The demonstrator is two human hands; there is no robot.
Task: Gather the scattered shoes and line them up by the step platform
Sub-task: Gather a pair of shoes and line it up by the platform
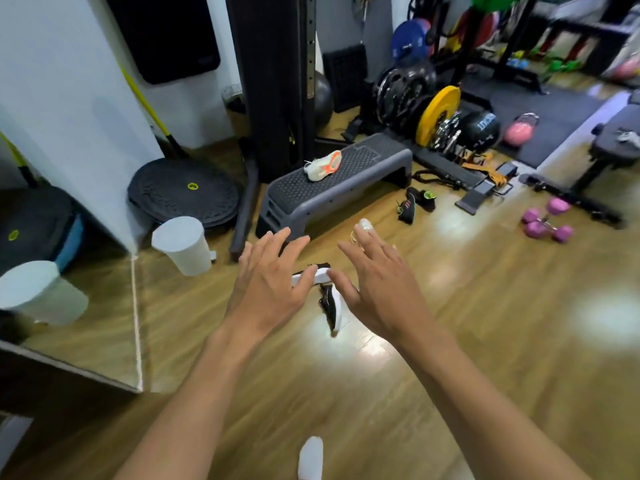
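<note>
**A:** What sort of room is this?

**B:** A home gym with a glossy wooden floor (485,323) and a mirror (69,299) along the left side. Weights are stacked at the back.

**A:** And the hands?

**B:** Both reach forward, palms down and fingers spread, gripping nothing. The left hand (266,289) and the right hand (377,289) hover side by side over the black-and-white shoes (330,308) on the floor. One of these shoes lies on its side with its white sole showing between the two thumbs. The other lies just below it, running toward six o'clock. The left thumb overlaps that white sole, but the blur hides whether it touches.

**A:** Where are the other shoes?

**B:** A white-and-orange shoe (322,166) lies on top of the step platform (346,199), at twelve o'clock from the hands. A black pair with green trim (415,202) lies on the floor at about one o'clock. It is near the platform's right end, not touching it and not lined up.

**A:** And farther out?

**B:** A white bin (183,245) stands at ten o'clock from the left hand, near the platform's left end. Pink dumbbells (547,223) lie at two o'clock from the right hand, well apart from every shoe. Behind the platform, at one o'clock, a yellow weight plate (438,114) stands on edge beside a black ball (481,128).
</note>
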